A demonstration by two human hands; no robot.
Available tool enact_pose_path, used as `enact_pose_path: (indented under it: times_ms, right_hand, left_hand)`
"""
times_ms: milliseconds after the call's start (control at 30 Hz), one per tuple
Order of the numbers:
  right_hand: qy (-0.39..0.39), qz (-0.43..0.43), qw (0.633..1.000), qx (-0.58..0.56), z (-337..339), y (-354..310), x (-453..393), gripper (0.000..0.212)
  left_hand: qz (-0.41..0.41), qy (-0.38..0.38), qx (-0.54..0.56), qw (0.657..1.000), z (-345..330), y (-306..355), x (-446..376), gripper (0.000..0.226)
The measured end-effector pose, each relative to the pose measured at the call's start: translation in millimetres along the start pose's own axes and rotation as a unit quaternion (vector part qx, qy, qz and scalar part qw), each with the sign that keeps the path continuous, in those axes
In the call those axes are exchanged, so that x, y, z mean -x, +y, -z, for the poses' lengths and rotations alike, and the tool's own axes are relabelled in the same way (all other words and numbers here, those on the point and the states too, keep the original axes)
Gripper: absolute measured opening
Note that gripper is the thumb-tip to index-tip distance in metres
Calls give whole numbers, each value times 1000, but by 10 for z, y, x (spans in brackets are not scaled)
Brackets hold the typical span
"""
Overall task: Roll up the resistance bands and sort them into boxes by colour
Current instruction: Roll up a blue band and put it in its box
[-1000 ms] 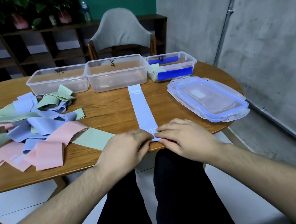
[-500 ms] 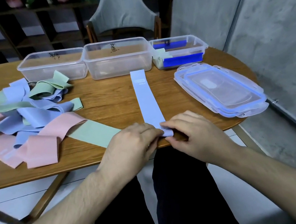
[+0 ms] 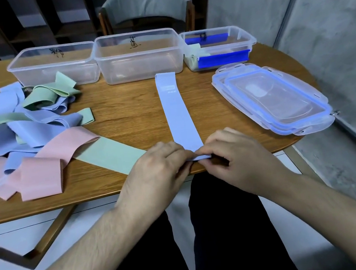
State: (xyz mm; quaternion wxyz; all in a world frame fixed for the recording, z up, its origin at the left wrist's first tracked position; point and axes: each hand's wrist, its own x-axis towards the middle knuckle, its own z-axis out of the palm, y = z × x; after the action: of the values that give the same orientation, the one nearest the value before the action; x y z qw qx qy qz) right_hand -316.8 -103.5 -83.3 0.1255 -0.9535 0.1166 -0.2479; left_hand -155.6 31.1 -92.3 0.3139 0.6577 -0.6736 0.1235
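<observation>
I have my left hand (image 3: pixel 154 168) and right hand (image 3: pixel 233 156) pinching the flat lilac rubber band (image 3: pixel 180 116) at its near end; uneven pressure could skew the roll

My wooden table (image 3: pixel 127 110) carries three clear boxes (image 3: pixel 137 55) at 12 o'clock, stacked lids (image 3: pixel 275 99) at 2, loose bands (image 3: pixel 23 139) at 9, one lilac band (image 3: pixel 179 113) in the centre

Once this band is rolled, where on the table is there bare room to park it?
Bare wood lies between the flat blue band and the stacked lids, and wider between that band and the band pile, in front of the middle box. The table's left side is crowded. Both hands pinch the band's near end.
</observation>
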Motion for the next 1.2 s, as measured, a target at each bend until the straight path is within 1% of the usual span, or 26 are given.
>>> enact_pose_path:
  times_ms: [67,233,300,367,433,533,600,700,800,933,1000,1100,1200]
  right_hand:
    - [-4,3,1000,-8,8,12,29,18]
    - [27,8,1000,-13,-49,37,74,21]
    - [18,-13,999,-34,-53,35,79,24]
    - [5,-31,998,-61,-28,29,76,22]
    - [0,-59,993,-101,6,21,67,21]
    - [-4,-110,982,-155,39,10,21,25]
    - [-12,-130,977,-169,46,-9,-21,19]
    - [-14,-124,982,-144,51,-53,-62,10]
    - [-17,-122,985,-117,39,-66,-72,7]
    - [-31,-111,989,-93,26,-50,-80,4]
    - [-41,-99,991,-83,33,-40,-68,8]
    - [-49,-64,995,-64,45,-2,-38,21]
    - [-49,-39,997,-41,39,58,-32,27]
  left_hand:
    - [1,2,11,1000,-21,-4,3,15]
    - [5,-15,34,999,-8,-26,27,18]
    - [10,-29,46,998,32,-25,34,22]
    - [25,-41,65,997,66,-18,37,24]
    - [55,-45,80,994,80,0,32,22]
    - [95,-34,73,992,71,38,0,15]
    - [112,-39,68,991,72,55,-38,11]
    - [125,-60,51,989,74,66,-97,9]
    - [122,-66,37,990,71,74,-129,9]
    - [117,-52,31,991,47,37,-122,14]
    - [103,-52,21,993,38,23,-117,18]
    - [66,-67,4,996,65,0,-108,25]
    - [26,-77,-20,997,85,-43,-106,24]
